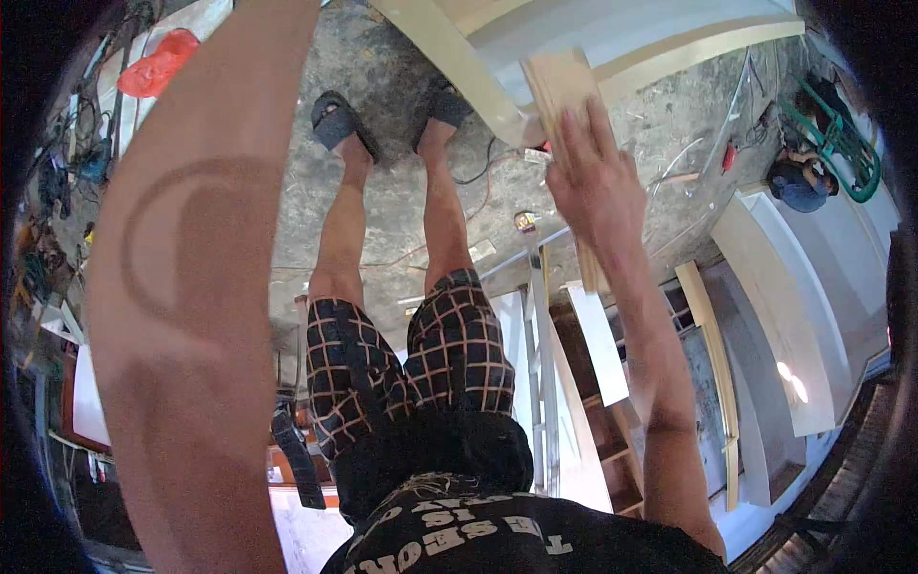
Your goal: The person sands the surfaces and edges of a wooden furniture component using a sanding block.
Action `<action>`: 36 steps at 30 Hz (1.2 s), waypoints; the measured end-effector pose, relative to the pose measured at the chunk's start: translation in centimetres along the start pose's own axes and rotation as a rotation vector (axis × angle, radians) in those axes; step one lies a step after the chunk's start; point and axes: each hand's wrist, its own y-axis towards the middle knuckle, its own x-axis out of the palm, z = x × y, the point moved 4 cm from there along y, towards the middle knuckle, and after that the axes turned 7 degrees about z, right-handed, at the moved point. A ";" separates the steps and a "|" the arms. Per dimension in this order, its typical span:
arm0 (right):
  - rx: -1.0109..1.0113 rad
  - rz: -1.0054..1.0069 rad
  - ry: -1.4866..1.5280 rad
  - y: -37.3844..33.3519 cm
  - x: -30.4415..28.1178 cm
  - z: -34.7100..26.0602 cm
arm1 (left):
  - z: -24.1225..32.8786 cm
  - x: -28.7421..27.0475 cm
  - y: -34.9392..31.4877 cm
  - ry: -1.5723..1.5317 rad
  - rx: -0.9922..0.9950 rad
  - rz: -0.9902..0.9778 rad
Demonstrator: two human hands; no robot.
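Note:
My right hand (598, 187) is closed around light wooden strips (564, 81), with its fingers laid along their face. They stand out above the floor, and their lower end shows below the wrist. A pale, cream-edged panel (469, 77) lies just beyond this hand. Close to the camera on the left, a long brown board (220, 287) runs from top to bottom, with a curved shadow on it. No part of my left hand can be seen; whether it touches the board is hidden.
Cables cross the concrete floor (402, 225), where a small tape measure (524, 222) lies. A metal ladder (545, 383) stands at my right side. Pale cabinet panels (784, 316) and a green metal frame (841, 143) are farther right. A red bag (158, 62) lies at far left.

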 end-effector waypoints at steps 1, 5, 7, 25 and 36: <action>0.078 -0.095 -0.054 0.4 0.3 -0.2 | 0.2 -0.9 -0.7 0.013 -0.006 -0.009; 0.033 0.023 0.026 -0.7 1.0 -0.5 | -0.4 -0.6 0.4 -0.026 -0.066 -0.080; 0.033 -0.104 -0.016 -1.9 1.0 -1.1 | -1.5 -0.2 2.1 0.052 -0.023 -0.001; -0.048 -0.075 -0.057 0.1 0.2 -3.3 | -1.9 -1.8 3.2 -0.099 -0.002 -0.131; -0.019 -0.041 -0.101 1.6 1.0 -3.7 | -1.8 -1.3 2.7 -0.126 0.008 -0.133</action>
